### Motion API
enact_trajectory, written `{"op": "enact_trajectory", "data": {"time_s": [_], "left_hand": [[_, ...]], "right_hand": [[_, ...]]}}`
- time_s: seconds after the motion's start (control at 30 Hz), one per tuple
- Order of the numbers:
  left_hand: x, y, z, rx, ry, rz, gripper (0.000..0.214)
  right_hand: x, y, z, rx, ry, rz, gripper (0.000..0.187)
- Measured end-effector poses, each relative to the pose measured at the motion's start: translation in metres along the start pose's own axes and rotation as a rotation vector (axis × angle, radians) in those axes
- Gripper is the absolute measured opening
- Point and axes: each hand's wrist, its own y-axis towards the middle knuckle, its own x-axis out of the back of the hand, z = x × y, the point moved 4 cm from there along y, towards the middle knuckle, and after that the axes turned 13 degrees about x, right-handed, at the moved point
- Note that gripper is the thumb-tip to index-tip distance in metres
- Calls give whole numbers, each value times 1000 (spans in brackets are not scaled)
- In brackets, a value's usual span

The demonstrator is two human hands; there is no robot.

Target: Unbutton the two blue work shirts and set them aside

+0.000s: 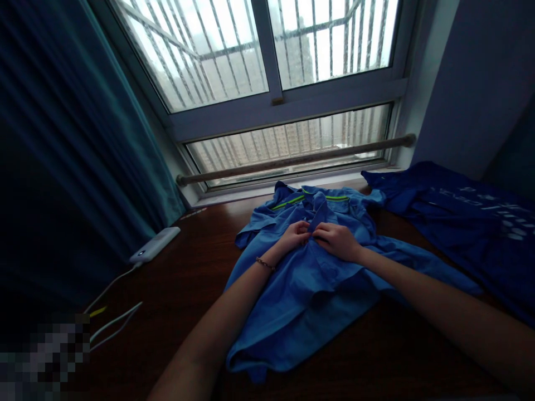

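Note:
A light blue shirt (288,295) with bright yellow-green piping across its chest lies spread on the dark wooden surface, collar end toward the window. My left hand (297,235) and my right hand (334,239) meet at the front opening of the shirt, fingertips almost touching. Both pinch the cloth of the placket there. Whether a button sits between the fingers is too small to tell. A thin bracelet (266,264) circles my left wrist. The lower part of the shirt fans out toward me in loose folds.
A dark blue garment (451,223) with white print lies at the right. Left are a white power bank (155,245) with a cable, and a blue curtain (83,128). Behind the shirt runs a horizontal rail (292,162) before the barred window. The lower left corner is pixelated.

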Motion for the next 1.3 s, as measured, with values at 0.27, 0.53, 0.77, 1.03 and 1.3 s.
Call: {"op": "enact_trajectory", "data": {"time_s": [0.27, 0.53, 0.77, 1.03, 1.3], "left_hand": [[-5, -7, -3, -99, 53, -195, 30], [-9, -15, -8, -179, 105, -323, 24], [-10, -17, -10, -140, 22, -346, 27], [-9, -16, -12, -43, -87, -222, 34], [-22, -27, -38, 103, 28, -160, 22]], "right_hand": [[-1, 0, 1, -15, -81, -4, 21], [-8, 1, -8, -113, 63, -14, 10], [-8, -1, -7, -233, 19, 3, 11], [1, -2, 3, -209, -58, -31, 32], [10, -12, -36, -437, 67, -444, 5]]}}
